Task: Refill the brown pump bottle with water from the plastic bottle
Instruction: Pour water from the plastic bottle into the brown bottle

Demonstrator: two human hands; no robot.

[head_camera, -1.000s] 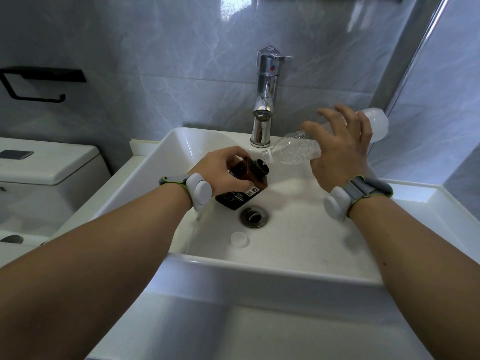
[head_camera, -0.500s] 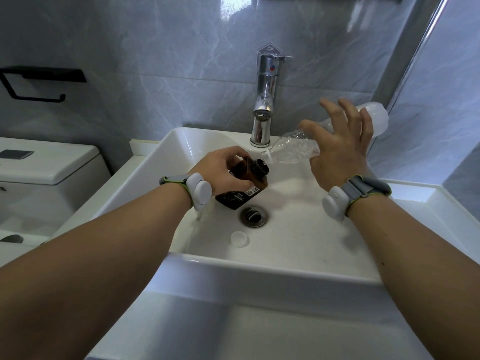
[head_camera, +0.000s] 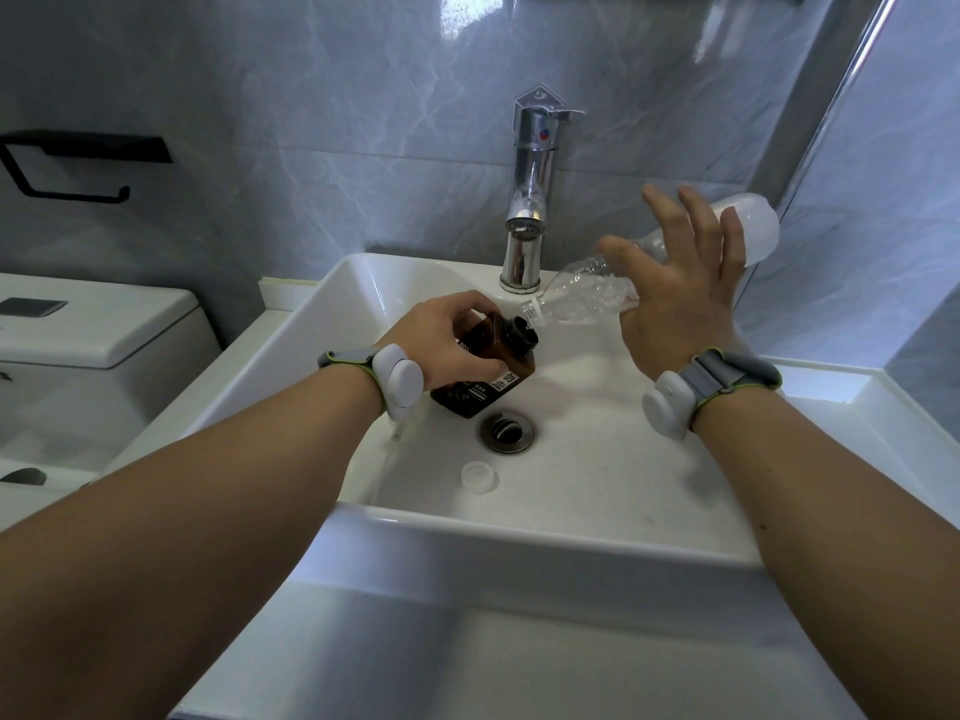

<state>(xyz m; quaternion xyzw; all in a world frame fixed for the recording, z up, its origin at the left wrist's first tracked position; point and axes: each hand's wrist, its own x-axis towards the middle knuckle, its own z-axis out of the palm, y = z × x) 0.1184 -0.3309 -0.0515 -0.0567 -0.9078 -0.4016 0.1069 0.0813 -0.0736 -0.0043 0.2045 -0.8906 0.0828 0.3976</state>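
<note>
— Where is the brown square-sided pump bottle [head_camera: 483, 371]?
— In our left hand [head_camera: 441, 340], fingers curled round its body. There is no pump head on its black neck, and it tilts toward the right. We hold it over the white ceramic sink [head_camera: 519, 532], toward the back edge, just behind the metal drain [head_camera: 508, 432].
— And the clear crinkled plastic bottle [head_camera: 587, 298]?
— Tipped nearly flat, base raised to the right, its open mouth just beside the brown neck. Our right hand [head_camera: 675, 298] lies over its middle, fingers straight and spread wide. How palm and thumb carry it we cannot tell.
— Which step are we in?
— The pour, we judge. Whether water is crossing we cannot make out.
— What does the next move call for?
— Lining up the two mouths and lifting the base gently. The neck is small, so a quick tilt would likely spill into the basin.
— The round white cap [head_camera: 479, 476]?
— On the basin floor, between the drain and the front edge. The chrome tap [head_camera: 530, 200] stands at the back edge.
</note>
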